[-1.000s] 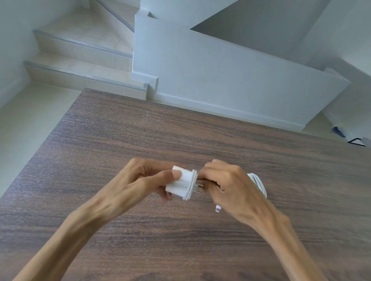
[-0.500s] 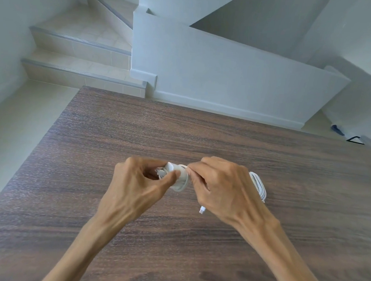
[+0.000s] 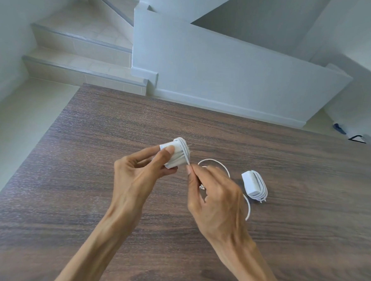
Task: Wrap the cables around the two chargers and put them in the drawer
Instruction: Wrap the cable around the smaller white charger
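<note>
Above the table's middle, we hold the second charger [image 3: 172, 154] in our left hand [image 3: 139, 176], thumb pressed on its side and fingers curled behind it, with several turns of white cable [image 3: 185, 153] already lying round its body. Our right hand [image 3: 214, 195] pinches the cable just beside the charger, between thumb and forefinger, and the slack runs off behind that hand in a loose loop [image 3: 222, 164] that comes out again lower down on the wood. Just to the right of that hand the first charger [image 3: 254, 186] lies on the table [image 3: 91, 200], its cable wound tight around it, so we judge that one finished. By our reckoning we are a little past halfway through the wrapping: a fair length of slack is left to wind on, and its end needs tucking. Neither charger has gone into the drawer yet, and we see no drawer from this view. Beyond the table stand pale stairs [image 3: 77, 48] and a white wall [image 3: 226, 78].
</note>
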